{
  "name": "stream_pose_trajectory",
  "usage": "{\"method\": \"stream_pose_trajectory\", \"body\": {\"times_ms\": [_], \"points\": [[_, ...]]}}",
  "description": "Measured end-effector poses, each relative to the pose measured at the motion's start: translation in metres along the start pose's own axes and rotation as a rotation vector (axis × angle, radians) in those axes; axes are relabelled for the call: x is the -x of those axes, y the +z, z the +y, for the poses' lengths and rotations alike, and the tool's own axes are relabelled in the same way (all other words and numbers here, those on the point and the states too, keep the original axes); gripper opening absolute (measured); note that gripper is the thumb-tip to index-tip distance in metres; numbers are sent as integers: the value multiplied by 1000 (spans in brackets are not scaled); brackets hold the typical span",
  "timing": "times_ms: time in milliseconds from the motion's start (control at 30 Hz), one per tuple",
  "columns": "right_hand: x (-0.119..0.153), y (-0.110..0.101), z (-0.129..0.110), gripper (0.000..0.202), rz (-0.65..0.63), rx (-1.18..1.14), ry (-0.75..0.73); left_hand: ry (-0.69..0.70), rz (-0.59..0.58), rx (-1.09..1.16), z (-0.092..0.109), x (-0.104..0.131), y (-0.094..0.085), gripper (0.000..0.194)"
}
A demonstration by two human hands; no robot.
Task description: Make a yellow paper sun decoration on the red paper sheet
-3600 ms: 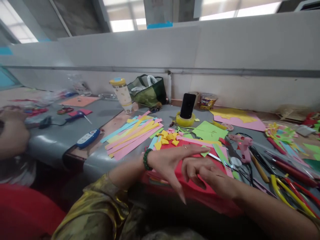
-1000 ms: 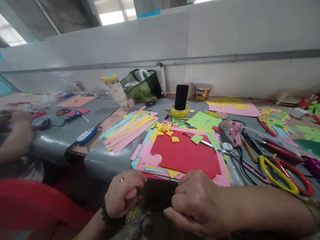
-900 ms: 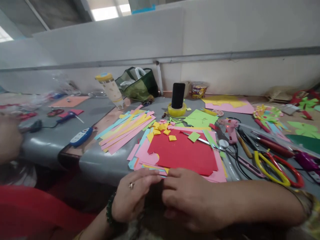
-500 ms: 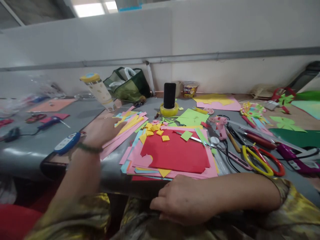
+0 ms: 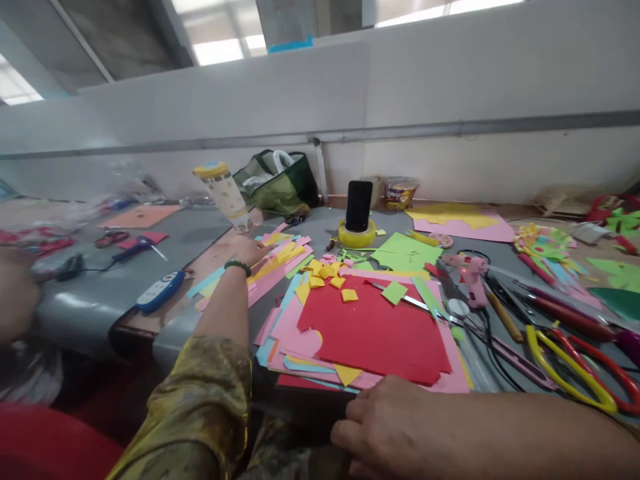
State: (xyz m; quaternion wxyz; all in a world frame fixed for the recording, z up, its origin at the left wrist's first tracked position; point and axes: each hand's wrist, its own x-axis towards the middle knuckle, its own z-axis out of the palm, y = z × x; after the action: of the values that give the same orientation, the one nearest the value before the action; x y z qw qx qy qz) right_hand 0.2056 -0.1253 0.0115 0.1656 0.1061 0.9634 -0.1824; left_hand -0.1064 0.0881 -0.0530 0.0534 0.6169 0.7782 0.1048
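Note:
My left hand (image 5: 246,249), with a dark green bracelet at the wrist, reaches over a fanned pile of pink, yellow and blue paper strips (image 5: 280,263). Its fingers stretch to the pile's far left part; the fingertips are partly hidden. My right hand (image 5: 383,423) is curled, palm down, by the table's front edge, just below a stack of coloured sheets. Whatever its fingers may hold is hidden. On top of that stack lies a red sheet (image 5: 375,333), with small folded yellow paper pieces (image 5: 325,272) and a green paper square (image 5: 395,293).
A phone (image 5: 359,205) stands in a yellow tape roll (image 5: 357,235). Right lie a pink glue gun (image 5: 470,270) and yellow-and-red-handled scissors (image 5: 570,373). A bottle (image 5: 225,197), green bag (image 5: 280,183) and blue-white device (image 5: 160,291) are left. Another person's blurred arm (image 5: 15,293) enters far left.
My left hand has moved farther forward over the strips, and its sleeve has come into fuller view. The camera view has shifted left and up. Another person's arm has appeared at left.

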Motion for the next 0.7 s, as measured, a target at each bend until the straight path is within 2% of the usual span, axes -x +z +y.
{"method": "stream_pose_trajectory", "body": {"times_ms": [267, 433, 500, 700], "points": [[9, 8, 6, 7, 172, 21, -32, -44, -87, -3, 6, -3, 16, 41], [14, 1, 7, 5, 139, -71, 57, -53, -88, 35, 4, -3, 19, 25], [14, 0, 8, 5, 167, -118, 87, -58, -91, 51, 5, -4, 18, 18], [14, 10, 11, 4, 204, -152, 127, -73, -72, 98, 8, -1, 14, 8]]}}
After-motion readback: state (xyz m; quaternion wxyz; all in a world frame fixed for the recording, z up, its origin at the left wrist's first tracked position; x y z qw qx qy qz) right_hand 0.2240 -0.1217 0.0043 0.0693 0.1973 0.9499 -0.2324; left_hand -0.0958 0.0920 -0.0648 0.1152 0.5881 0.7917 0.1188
